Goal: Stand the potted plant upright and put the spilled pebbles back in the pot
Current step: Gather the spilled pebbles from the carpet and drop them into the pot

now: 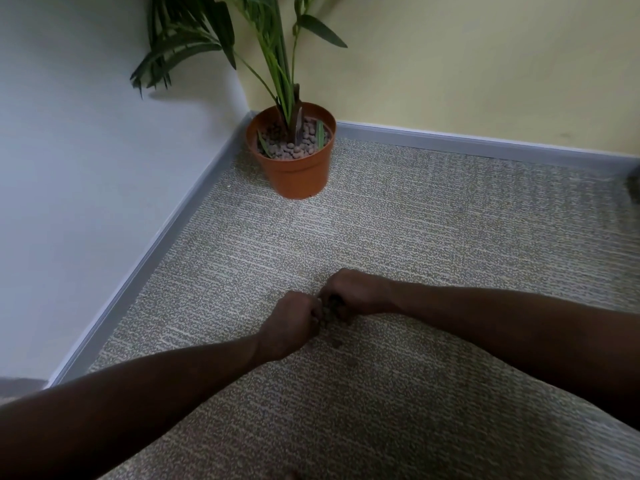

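Observation:
An orange plastic pot stands upright in the room corner, with a green leafy plant rising from it and brown pebbles filling its top. On the carpet well in front of the pot, my left hand and my right hand meet with curled fingers. Between them a few dark pebbles show, and my right hand's fingers curl round them. A single loose pebble lies on the carpet just below the hands. What my left hand holds is hidden.
Grey speckled carpet covers the floor. A grey skirting board runs along the white left wall and along the yellow back wall. A dark object shows at the right edge.

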The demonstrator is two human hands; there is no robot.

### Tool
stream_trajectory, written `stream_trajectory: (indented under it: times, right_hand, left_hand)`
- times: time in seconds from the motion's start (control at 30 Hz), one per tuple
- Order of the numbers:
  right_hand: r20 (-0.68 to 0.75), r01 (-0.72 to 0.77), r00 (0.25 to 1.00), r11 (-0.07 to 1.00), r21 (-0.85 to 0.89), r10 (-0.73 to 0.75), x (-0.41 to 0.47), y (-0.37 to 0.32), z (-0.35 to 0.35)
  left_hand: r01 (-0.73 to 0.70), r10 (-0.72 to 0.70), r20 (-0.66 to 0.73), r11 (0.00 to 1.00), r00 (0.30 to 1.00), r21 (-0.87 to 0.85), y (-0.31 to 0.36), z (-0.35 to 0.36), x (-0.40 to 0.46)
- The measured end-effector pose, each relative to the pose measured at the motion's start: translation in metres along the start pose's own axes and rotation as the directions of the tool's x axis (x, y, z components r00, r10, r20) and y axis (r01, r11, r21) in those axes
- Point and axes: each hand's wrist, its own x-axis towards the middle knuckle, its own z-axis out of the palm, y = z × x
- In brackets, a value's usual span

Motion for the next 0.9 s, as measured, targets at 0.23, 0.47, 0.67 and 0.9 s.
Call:
stream_trajectory:
  times: [0.23, 0.47, 0.67, 0.9]
  right_hand:
    - [-0.068, -0.082, 0.993, 0.979, 0.186, 0.096, 0.002, 0.012, 0.001]
    - [-0.102, -0.172, 0.969, 0.915, 0.365, 0.223, 0.008, 0.027, -0.004]
    - [-0.021, -0.232, 0.951, 0.753, 0.616, 0.31, 0.022, 0.035, -0.011]
    - [0.093, -0.291, 0.925, 0.531, 0.796, 0.368, 0.027, 0.029, -0.027]
  left_hand:
    - [0.041, -0.054, -0.06, 0.978, 0.997, -0.206, -0.013, -0.004, 0.005]
    - [0.301, -0.339, 0.054, 0.735, 0.939, -0.607, -0.021, -0.004, 0.002]
    - [0.384, -0.424, 0.254, 0.257, 0.869, -0.887, -0.02, -0.015, 0.005]
    - [0.346, -0.432, 0.272, 0.1, 0.86, -0.933, -0.024, -0.034, 0.019]
